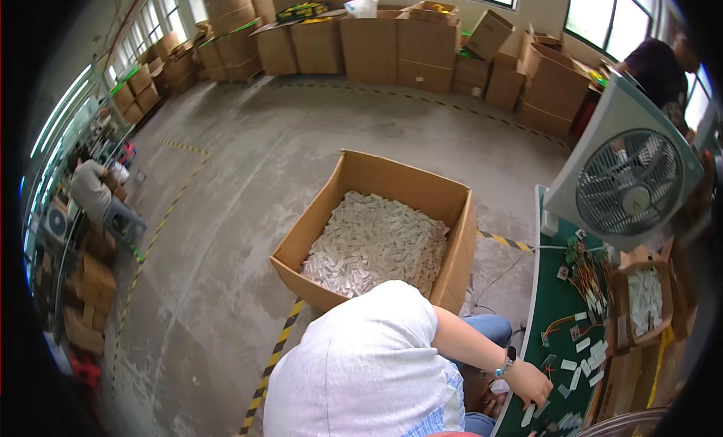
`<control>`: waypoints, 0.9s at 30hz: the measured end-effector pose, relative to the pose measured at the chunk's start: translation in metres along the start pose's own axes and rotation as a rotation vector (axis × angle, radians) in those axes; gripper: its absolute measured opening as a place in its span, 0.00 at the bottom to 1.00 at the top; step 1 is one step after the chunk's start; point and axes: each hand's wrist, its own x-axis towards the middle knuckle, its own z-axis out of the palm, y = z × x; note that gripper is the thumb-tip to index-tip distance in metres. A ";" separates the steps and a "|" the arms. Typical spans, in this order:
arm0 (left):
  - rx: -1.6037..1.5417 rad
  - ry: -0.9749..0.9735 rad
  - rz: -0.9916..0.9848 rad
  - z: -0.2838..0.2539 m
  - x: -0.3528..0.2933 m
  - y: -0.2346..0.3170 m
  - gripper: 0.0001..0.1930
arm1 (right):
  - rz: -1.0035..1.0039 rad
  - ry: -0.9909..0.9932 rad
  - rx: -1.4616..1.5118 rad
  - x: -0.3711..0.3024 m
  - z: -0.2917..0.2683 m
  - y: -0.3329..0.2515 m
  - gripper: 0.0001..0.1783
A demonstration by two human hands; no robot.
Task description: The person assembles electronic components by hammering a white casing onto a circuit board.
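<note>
My left arm, in a white sleeve with a dark wristband and a bracelet, reaches right to the green-topped table (536,316). My left hand (527,382) is bent over the near edge, its fingers closed at one end of a small white plastic piece (528,415). Below the wrist, between my jeans-clad legs, bare skin (491,404) shows beside a small white thing (499,387); whether this is my right hand I cannot make out. More white pieces (584,365) lie loose past my left hand, with orange wires and small circuit boards (589,275) farther back.
A big open carton (459,249) full of small whitish pieces (376,241) stands on the floor to my left. A box fan (633,181) stands at the table's far end. Beyond the table, a smaller carton (619,309) holds white pieces. Two other people are farther off.
</note>
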 end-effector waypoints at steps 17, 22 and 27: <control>-0.029 -0.037 -0.031 -0.038 -0.003 0.026 0.14 | 0.093 -0.090 0.052 0.007 0.028 -0.007 0.16; -0.046 -0.090 -0.117 -0.047 -0.001 0.031 0.15 | 0.067 -0.020 0.100 0.007 0.029 -0.008 0.17; -0.051 -0.111 -0.126 -0.047 0.002 0.036 0.15 | 0.072 0.013 0.089 0.000 0.027 -0.007 0.17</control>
